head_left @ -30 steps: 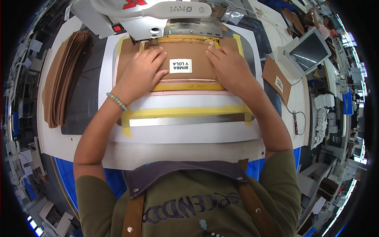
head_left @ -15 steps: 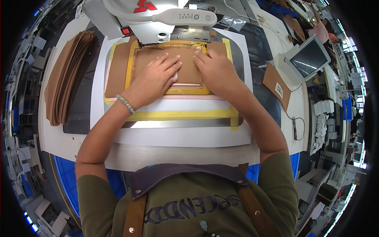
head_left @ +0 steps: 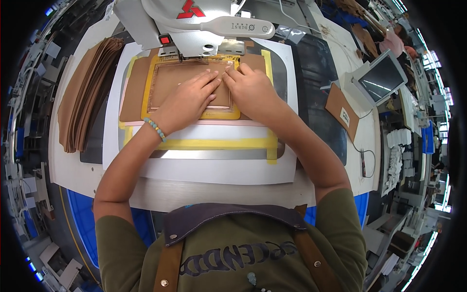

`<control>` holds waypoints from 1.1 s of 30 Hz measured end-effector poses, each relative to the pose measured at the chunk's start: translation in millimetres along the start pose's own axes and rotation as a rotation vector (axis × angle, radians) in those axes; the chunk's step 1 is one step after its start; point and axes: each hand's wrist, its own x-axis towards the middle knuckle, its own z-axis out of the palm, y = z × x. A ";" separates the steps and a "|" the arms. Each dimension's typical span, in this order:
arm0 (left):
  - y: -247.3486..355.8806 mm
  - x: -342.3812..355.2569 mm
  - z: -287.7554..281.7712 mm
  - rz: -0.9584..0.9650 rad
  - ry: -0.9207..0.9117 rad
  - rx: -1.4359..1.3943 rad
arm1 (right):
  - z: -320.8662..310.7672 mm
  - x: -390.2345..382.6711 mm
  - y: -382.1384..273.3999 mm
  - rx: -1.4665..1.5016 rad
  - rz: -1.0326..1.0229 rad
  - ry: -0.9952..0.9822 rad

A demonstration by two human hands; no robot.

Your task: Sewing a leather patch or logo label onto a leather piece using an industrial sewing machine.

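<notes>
Bears a red three-part emblem (head_left: 190,9) on the white machine head (head_left: 194,36), just beyond the yellow frame (head_left: 147,92). Carries a line of small dark lettering and a round sign along the pale grey bar (head_left: 238,27), above the far side of the yellow frame. Shows faint marks on the near edge of the yellow frame, too small to read. Has a white label (head_left: 345,117) with blurred dark print on a brown piece (head_left: 335,104), well to the right of the yellow frame. Displays large dark lettering (head_left: 228,260) across the green shirt (head_left: 243,277), on the near side of the yellow frame.

Keeps the brown panel (head_left: 132,95) flat under the yellow frame, running out past its left and right sides. Looks smooth and matte, with a thin pink edge along the near side.

Lays the left hand (head_left: 190,96) open, palm down, fingers straight and close together, on the panel inside the yellow frame, gripping nothing visible. Bends the right hand (head_left: 250,90) loosely over the right side of the yellow frame, fingertips near the left ones; cannot tell about any pinch underneath.
</notes>
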 end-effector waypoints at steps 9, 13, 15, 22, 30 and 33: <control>-12.9 -6.4 -0.2 -0.002 0.071 0.041 | -41.6 -13.4 6.2 0.281 0.016 -0.011; -8.6 -8.2 -5.2 -0.031 0.055 0.191 | -62.3 -37.9 13.6 0.368 0.072 -0.098; -8.5 -9.4 -6.8 -0.070 0.043 0.188 | -63.5 -49.3 16.9 0.435 0.156 -0.102; -32.5 -36.4 -30.8 -0.045 0.047 0.118 | -61.0 -57.3 21.2 0.415 0.120 -0.118; -40.6 -62.4 -50.9 -0.087 0.039 -0.097 | -21.0 13.4 -4.9 0.353 -0.054 -0.079; -38.2 -60.9 -42.6 -0.028 -0.004 -0.176 | 3.2 29.7 -13.2 0.196 -0.082 -0.017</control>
